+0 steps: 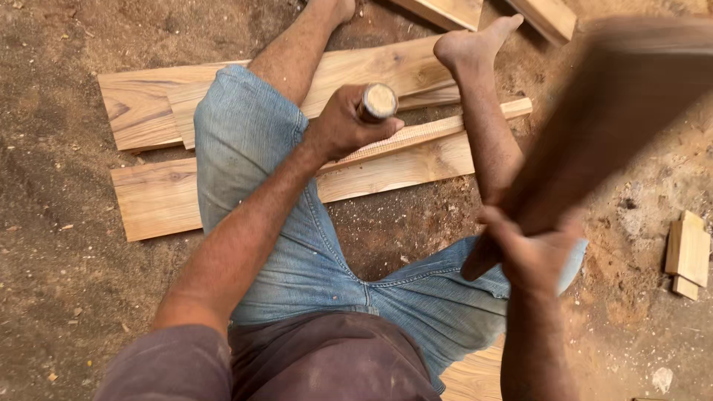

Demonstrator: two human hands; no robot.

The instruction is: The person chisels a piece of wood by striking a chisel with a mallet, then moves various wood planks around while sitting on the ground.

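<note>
My left hand (343,122) grips a chisel handle (378,102) whose round flat top faces the camera; it stands upright on a narrow wooden strip (438,131). My right hand (529,252) holds a dark wooden mallet (603,119), raised and blurred, up at the right. The strip lies across a wider plank (160,197). I sit on the ground in blue jeans with my legs spread over the planks; my right foot (475,43) rests near the strip's far end.
Another broad plank (137,104) lies farther back under my left leg. More boards (453,11) sit at the top edge. Small wooden blocks (687,254) lie on the dirt at the right. The ground is sandy soil with wood chips.
</note>
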